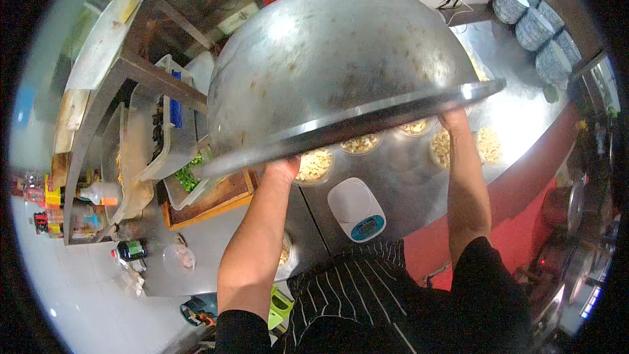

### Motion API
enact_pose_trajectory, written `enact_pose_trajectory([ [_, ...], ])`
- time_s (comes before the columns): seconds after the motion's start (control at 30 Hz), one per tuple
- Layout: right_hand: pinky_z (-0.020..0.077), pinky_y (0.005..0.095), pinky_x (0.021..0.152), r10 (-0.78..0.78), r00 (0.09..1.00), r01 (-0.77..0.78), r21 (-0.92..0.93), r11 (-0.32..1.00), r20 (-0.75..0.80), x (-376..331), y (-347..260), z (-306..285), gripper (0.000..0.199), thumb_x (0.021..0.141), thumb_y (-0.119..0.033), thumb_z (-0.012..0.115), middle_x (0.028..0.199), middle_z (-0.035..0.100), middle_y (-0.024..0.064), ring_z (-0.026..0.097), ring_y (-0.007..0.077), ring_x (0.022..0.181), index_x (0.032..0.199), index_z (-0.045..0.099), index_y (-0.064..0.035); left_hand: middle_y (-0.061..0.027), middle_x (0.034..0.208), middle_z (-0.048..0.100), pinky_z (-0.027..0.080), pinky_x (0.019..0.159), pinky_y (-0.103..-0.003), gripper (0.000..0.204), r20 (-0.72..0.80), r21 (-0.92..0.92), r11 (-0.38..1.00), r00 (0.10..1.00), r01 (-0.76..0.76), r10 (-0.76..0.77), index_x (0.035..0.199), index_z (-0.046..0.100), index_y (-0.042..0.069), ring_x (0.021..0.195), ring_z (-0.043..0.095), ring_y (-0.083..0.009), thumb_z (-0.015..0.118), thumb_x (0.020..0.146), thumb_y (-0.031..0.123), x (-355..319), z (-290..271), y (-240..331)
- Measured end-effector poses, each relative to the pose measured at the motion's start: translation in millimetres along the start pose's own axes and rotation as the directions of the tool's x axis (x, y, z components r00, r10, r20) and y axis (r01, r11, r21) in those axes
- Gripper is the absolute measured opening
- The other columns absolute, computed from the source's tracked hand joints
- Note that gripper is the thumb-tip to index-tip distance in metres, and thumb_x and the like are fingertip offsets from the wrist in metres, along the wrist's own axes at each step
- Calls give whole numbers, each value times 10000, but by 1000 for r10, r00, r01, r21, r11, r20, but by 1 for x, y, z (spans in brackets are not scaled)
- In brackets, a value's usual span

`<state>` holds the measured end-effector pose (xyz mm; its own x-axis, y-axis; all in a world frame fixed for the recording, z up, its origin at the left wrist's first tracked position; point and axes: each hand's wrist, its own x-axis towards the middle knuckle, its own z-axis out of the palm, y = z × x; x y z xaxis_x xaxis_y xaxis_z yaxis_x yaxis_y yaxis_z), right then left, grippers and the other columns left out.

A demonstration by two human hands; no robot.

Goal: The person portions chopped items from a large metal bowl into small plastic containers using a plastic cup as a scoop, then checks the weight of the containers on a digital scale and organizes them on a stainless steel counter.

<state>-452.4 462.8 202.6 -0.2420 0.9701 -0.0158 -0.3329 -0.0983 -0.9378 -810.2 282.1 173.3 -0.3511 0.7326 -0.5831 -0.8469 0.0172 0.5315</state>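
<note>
— At twelve o'clock, what is recorded?
— Large metal bowl, inverted, tilted, above the table. Left hand holds it at its seven o'clock, right hand at four.

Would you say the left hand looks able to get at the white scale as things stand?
Probably not without letting go: the left hand holds the large metal bowl at its rim, though nothing visibly covers the white scale.
</note>
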Motion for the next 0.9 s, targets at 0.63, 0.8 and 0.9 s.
enact_pose_trajectory([
  [0.63,479,320,875,59,998,-59,7,998,-27,-17,-9,9,403,840,-71,627,1118,610,117,592,215,980,1218,528,26,-175,1002,612,583,656,-278,290,20,-23,999,999,39,-39,1118,517,-9,780,632,-257,465,967,232,12,0,-6],
  [0.8,481,324,894,62,998,-62,12,998,-31,-25,-16,4,416,858,-94,621,1144,610,131,596,219,1001,1243,522,29,-174,1014,615,582,645,-271,291,30,0,999,998,49,-49,1118,523,-8,787,635,-257,471,964,234,3,-4,-5],
  [0.9,482,326,906,69,997,-68,14,998,-36,-31,-22,2,425,869,-107,616,1159,610,139,598,222,1014,1258,518,31,-174,1021,616,581,638,-267,292,32,4,998,998,58,-58,1117,527,-8,792,638,-257,474,962,235,-4,-8,-5],
])
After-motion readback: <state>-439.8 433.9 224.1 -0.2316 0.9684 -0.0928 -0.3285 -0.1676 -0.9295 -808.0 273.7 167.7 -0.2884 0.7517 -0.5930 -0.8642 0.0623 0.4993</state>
